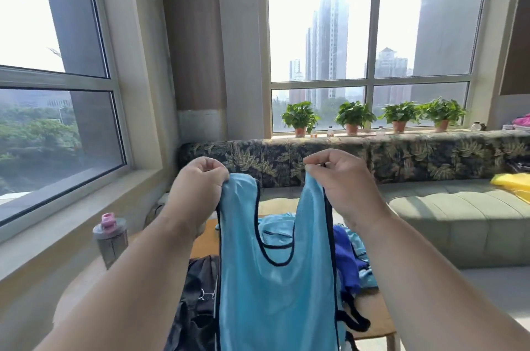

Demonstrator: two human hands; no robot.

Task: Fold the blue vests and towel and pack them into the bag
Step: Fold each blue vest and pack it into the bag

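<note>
Left hand [200, 181] and right hand [341, 178] each pinch shoulder strap of light-blue vest [275, 293], held up; vest hides most of black bag [195, 307], dark-blue towel [345, 259], table [205, 239].

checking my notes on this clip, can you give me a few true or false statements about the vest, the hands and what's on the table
1. Each hand pinches one shoulder strap of the light blue vest: left hand, right hand. True.
2. The vest lies folded flat on the table. False: it hangs in the air, unfolded.
3. A black bag sits on the table behind the vest's left side. True.
4. The bottle with the pink cap stands on the sofa. False: it stands at the left, beside the window ledge.
5. The dark blue cloth is held by the right hand. False: it lies on the table.
</note>
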